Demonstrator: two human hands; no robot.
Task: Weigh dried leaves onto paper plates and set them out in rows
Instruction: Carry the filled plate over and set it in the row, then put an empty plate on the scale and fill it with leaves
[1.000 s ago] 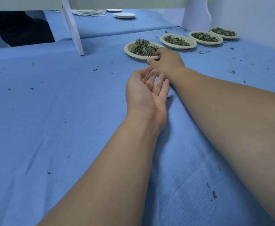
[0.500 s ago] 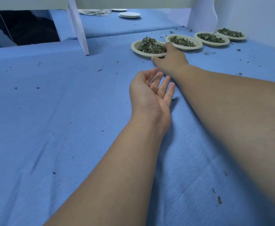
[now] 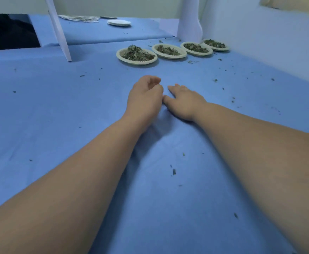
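Both my forearms run off the bottom and right frame edges. Left hand (image 3: 146, 97) is motion-blurred, palm turned away and not visible. Near the table's far right corner, the last plate (image 3: 216, 45) is partly hidden by its neighbour (image 3: 196, 48). On the far surface, the white stack (image 3: 119, 22) is too small to count. The crumpled item (image 3: 80, 18) beside it is unidentifiable.

Four paper plates are sitting in a row along the far side of the table (image 3: 58, 116) — the leftmost plate (image 3: 137, 62) nearest, the rightmost plate (image 3: 217, 50) by the wall — each holding dried leaves (image 3: 137, 53). The left hand (image 3: 144, 96) and right hand (image 3: 185, 100) are lying side by side before the row, well apart from it. A post (image 3: 58, 30) is standing left of the row; a plate stack (image 3: 119, 22) is sitting behind, on a farther surface.
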